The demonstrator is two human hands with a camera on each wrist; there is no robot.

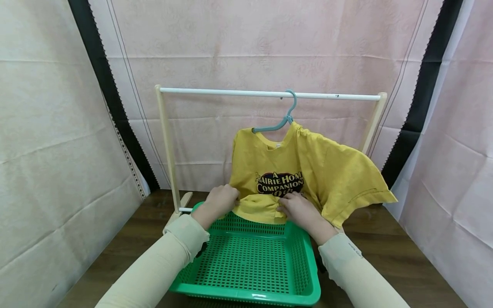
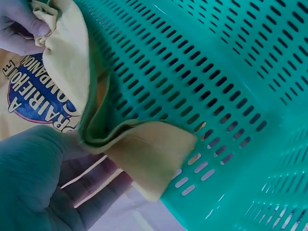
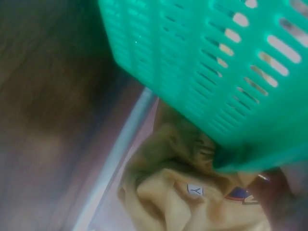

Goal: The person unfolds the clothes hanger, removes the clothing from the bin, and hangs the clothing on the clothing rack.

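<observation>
A yellow T-shirt with a dark printed logo hangs on a blue hanger, whose hook goes over the rack's rail. The right side of the shirt flares outward, and its lower front is folded up. My left hand grips the shirt's left edge; in the left wrist view, cloth lies between the thumb and fingers. My right hand pinches the bunched hem at the middle, which the left wrist view shows at its upper left corner. The right wrist view is blurred and shows shirt folds under the basket.
A green perforated basket stands on the dark wooden table, below and in front of the shirt. The rack has a white rail and cream posts. Pale cloth walls surround the table.
</observation>
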